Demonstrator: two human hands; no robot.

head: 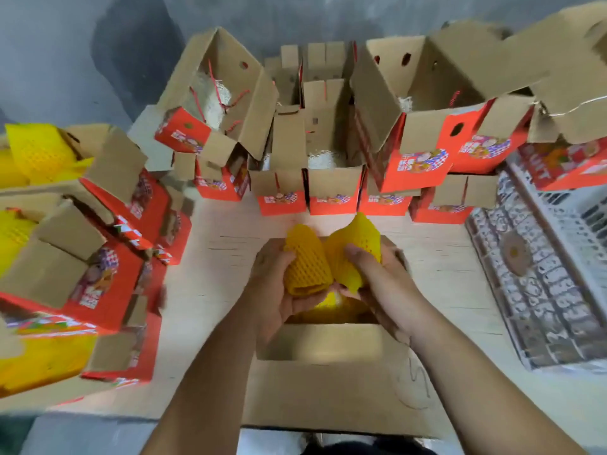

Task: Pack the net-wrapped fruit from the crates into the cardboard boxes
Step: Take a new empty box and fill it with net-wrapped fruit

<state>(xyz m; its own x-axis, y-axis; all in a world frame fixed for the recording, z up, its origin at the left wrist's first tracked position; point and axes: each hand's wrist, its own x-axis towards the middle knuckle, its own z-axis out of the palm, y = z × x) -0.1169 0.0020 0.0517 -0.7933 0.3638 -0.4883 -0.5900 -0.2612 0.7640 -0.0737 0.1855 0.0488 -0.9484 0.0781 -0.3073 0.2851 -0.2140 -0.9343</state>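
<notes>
Each of my hands holds one fruit wrapped in yellow foam net above an open cardboard box (328,382) in front of me. My left hand (279,284) grips the left fruit (305,261). My right hand (377,274) grips the right fruit (354,247). The two fruits touch each other. More yellow net-wrapped fruit (331,307) lies inside the box beneath my hands.
Several open red-and-brown boxes (331,178) stand in rows at the back of the table, some lined with white shredded filler. Filled boxes with yellow nets (39,152) crowd the left. A white plastic crate (542,277) sits at the right.
</notes>
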